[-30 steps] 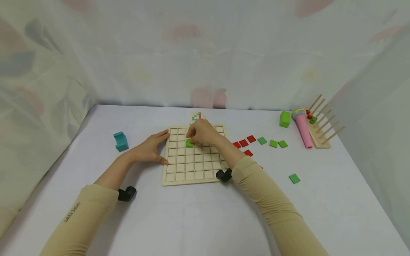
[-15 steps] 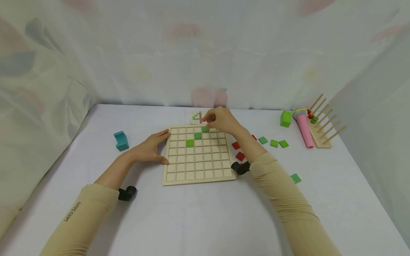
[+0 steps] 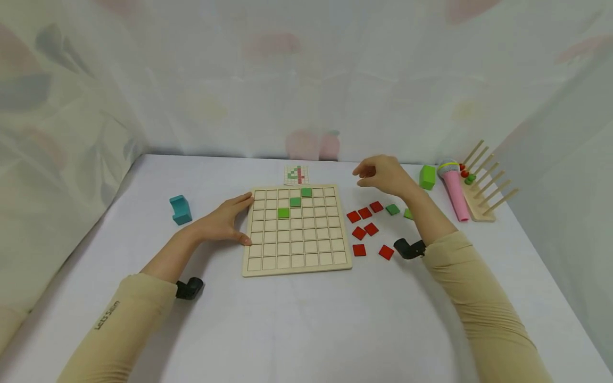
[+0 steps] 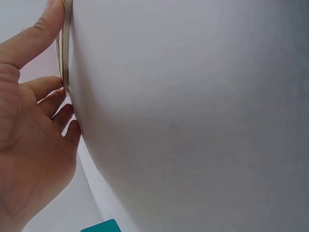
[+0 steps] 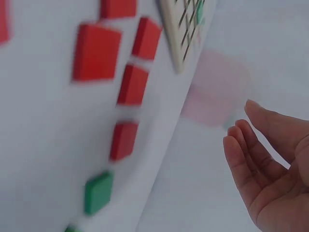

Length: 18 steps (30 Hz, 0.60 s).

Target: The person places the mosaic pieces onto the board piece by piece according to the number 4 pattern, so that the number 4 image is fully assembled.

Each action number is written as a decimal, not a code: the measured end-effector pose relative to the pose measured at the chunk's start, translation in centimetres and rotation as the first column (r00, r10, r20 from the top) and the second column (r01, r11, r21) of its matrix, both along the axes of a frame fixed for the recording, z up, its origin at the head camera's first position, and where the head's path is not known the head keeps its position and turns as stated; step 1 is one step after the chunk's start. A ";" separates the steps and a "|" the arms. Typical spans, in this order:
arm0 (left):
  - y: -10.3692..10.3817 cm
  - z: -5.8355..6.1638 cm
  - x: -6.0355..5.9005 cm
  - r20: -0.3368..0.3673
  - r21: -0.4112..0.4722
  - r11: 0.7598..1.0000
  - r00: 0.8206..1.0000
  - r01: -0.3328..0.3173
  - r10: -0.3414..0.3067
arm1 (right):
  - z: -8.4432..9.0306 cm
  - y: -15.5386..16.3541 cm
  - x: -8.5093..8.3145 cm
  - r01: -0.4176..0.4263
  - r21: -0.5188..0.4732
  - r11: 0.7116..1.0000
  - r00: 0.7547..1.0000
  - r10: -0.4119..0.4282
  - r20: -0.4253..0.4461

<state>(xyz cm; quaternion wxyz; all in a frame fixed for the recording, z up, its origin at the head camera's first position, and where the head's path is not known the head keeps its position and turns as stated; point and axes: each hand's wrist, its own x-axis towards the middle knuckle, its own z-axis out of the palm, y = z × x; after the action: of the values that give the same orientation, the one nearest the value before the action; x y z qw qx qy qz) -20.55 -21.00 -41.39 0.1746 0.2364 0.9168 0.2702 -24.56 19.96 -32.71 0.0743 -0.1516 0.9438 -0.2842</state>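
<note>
A pale wooden grid board [image 3: 304,248] lies on the white table, with three green square tiles [image 3: 295,202] set in a rising diagonal in its upper cells. My left hand [image 3: 221,222] rests along the board's left edge, thumb low and fingers at the upper corner; the left wrist view shows thumb and fingertips against the rim. Over the table right of the board, my right hand [image 3: 385,175] is raised with loosely bent fingers and nothing between them. Below it lie several red square tiles [image 3: 365,213] and a green tile [image 3: 392,209]. Behind the board is a small pattern card [image 3: 296,174].
At the left stands a teal U-shaped block [image 3: 180,210]. Toward the back right are a green block [image 3: 428,177], a pink toy microphone [image 3: 455,194] and a wooden peg stand [image 3: 483,205] with red and green beads. A curtain hangs behind the table.
My right hand has moved from pinching near the green tile on the board, past its top row, to the right and off the board. My left hand has stayed at the edge.
</note>
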 end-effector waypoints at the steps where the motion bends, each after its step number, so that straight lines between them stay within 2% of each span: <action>1: 0.0 0.0 0.0 0.000 0.000 1.000 1.000 0.000 0.000 | -0.1 0.7 0.1 0.004 0.012 1.000 1.000 -0.004 -0.001; 6: -0.1 -0.1 0.0 0.004 0.008 1.000 1.000 0.001 -0.001 | -0.9 4.1 0.6 0.012 0.050 0.999 1.000 -0.012 0.006; 13: -0.1 -0.2 -0.1 -0.003 0.002 1.000 1.000 0.000 0.000 | -1.7 8.0 2.1 0.005 0.029 1.000 0.995 -0.008 0.101; 18: -0.2 -0.2 0.0 -0.007 -0.012 1.000 1.000 -0.006 0.006 | -2.3 10.0 2.7 0.005 0.048 0.999 0.991 -0.011 0.135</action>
<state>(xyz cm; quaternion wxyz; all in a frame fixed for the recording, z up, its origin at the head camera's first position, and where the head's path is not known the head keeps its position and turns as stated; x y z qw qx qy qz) -20.51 -21.25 -41.56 0.1720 0.2334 0.9198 0.2645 -21.91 29.99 -35.04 0.1405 -0.1263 0.9437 -0.2717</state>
